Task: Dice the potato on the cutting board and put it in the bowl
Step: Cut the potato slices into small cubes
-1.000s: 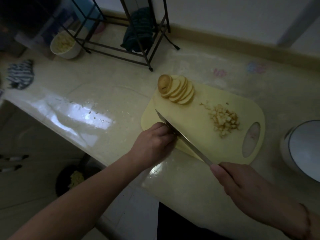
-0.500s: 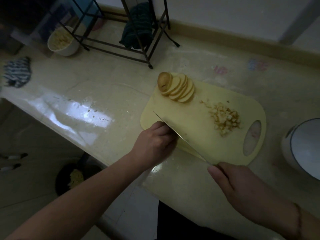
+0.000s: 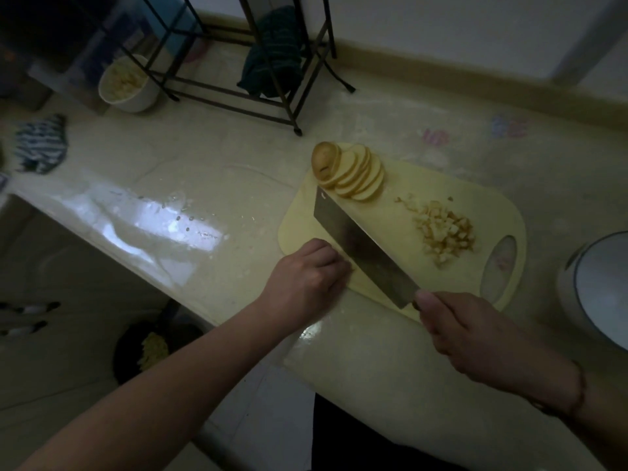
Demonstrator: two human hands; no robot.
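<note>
Lying beyond hands (image 3: 307, 277), potato slices (image 3: 353, 175)

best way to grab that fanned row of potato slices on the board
Pinch the potato slices across the row's two long sides, coming from above. They lean overlapped like shingles, so squeezing the sides keeps the stack together, and the cleaver lies on the near side.

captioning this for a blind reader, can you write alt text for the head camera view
A person's right hand holds a cleaver tilted over a yellow cutting board, while the left hand rests at the board's near edge. On the board lie fanned potato slices and a pile of diced potato; a white bowl sits to the right.
</note>
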